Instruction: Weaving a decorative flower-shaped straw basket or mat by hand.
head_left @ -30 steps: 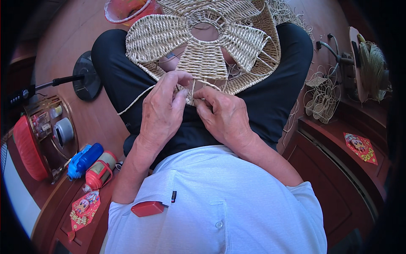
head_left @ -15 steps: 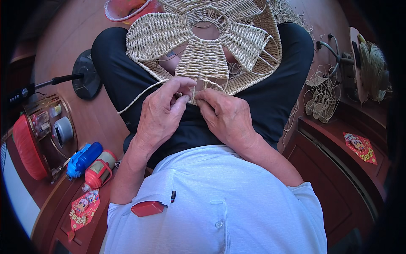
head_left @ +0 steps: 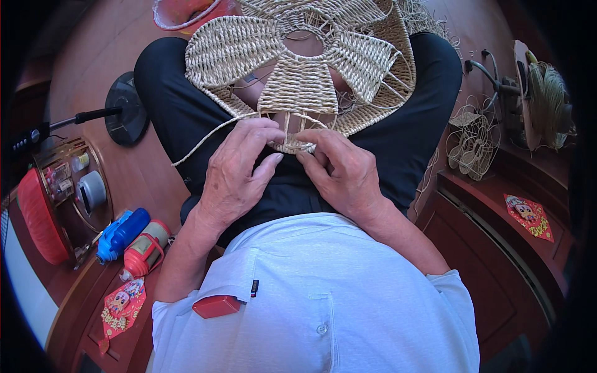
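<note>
Squarely between the knees lies the woven straw basket (head_left: 298,87), at twelve o'clock from the hands, its near rim between their fingertips. The left hand (head_left: 234,171) keeps thumb and fingers parted; whether the right hand (head_left: 348,168) pinches a strand, I cannot tell. A red bucket (head_left: 217,17) sits toward eleven.

The one view looks steeply down from the person's head, over the shirt (head_left: 311,273) at six o'clock. The left hand (head_left: 238,166), toward ten o'clock, and right hand (head_left: 346,169), toward two, are near; the woven piece (head_left: 298,88) lies farther, at twelve. The wide lens bends the cabinet (head_left: 482,261) at four.
</note>
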A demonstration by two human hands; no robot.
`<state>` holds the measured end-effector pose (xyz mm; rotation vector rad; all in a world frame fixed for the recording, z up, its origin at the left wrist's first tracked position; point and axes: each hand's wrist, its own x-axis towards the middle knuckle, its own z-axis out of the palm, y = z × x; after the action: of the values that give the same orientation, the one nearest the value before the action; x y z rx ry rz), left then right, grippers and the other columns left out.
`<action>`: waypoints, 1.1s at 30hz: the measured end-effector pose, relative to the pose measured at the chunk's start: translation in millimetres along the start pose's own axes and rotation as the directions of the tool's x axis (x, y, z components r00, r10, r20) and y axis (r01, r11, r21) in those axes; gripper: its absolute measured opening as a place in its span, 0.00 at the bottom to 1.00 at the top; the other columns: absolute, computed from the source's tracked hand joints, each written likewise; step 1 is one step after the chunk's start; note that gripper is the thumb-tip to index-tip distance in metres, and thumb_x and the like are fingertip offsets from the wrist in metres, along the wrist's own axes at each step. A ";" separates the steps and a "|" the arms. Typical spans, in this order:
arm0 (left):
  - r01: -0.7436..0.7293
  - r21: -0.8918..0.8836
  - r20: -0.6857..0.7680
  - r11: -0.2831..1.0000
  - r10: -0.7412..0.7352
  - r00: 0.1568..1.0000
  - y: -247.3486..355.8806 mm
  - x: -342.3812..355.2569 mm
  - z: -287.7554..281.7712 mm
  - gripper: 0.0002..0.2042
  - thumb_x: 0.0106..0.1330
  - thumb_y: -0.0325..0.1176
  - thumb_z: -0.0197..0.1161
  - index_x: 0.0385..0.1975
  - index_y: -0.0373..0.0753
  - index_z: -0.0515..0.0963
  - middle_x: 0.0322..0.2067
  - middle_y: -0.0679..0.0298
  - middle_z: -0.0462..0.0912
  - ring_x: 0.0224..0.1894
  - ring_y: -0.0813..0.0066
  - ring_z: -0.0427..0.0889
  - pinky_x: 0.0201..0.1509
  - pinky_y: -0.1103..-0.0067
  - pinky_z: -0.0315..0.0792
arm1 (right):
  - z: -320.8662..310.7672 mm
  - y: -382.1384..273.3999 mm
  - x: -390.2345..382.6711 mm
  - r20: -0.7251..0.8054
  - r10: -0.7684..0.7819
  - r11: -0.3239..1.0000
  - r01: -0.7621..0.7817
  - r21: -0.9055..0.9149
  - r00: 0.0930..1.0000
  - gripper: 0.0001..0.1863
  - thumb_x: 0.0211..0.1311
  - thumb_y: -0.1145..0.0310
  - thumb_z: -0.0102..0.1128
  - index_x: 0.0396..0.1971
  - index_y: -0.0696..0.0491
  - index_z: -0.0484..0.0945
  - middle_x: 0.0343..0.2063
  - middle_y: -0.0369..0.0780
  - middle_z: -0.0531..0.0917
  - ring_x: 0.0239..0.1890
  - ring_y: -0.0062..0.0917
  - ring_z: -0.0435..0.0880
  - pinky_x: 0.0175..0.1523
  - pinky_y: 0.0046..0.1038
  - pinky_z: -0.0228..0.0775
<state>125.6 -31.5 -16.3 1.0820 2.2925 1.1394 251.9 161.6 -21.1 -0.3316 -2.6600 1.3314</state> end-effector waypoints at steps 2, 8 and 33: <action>-0.015 0.042 -0.001 0.999 0.015 1.000 -2.0 0.1 1.2 0.17 0.66 0.19 0.76 0.54 0.38 0.85 0.57 0.57 0.87 0.51 0.63 0.90 0.50 0.71 0.84 | -2.3 -0.7 -0.7 0.018 -0.006 1.000 0.006 -0.017 1.000 0.17 0.68 0.72 0.77 0.55 0.50 0.87 0.39 0.41 0.90 0.33 0.35 0.93 0.37 0.36 0.85; -0.120 0.137 -0.013 0.983 0.123 0.992 -9.7 3.1 3.1 0.15 0.65 0.23 0.78 0.50 0.38 0.85 0.55 0.56 0.86 0.55 0.53 0.90 0.57 0.64 0.84 | 1.8 5.8 0.8 0.051 -0.078 0.991 0.083 -0.104 0.996 0.16 0.66 0.70 0.79 0.52 0.48 0.87 0.37 0.37 0.86 0.31 0.33 0.91 0.36 0.36 0.84; 0.441 -0.485 -0.103 0.755 -0.550 0.829 -16.5 -15.0 -45.8 0.12 0.77 0.28 0.73 0.56 0.35 0.83 0.24 0.84 0.66 0.25 0.97 0.60 0.30 0.88 0.54 | -13.3 12.8 -6.0 -0.162 -0.146 0.985 0.128 -0.114 0.976 0.11 0.63 0.79 0.77 0.44 0.54 0.89 0.41 0.38 0.88 0.35 0.29 0.90 0.39 0.31 0.84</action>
<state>99.9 -73.0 -1.7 0.1352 2.1253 1.5044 262.4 177.7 -23.7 -0.2555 -2.5629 1.0780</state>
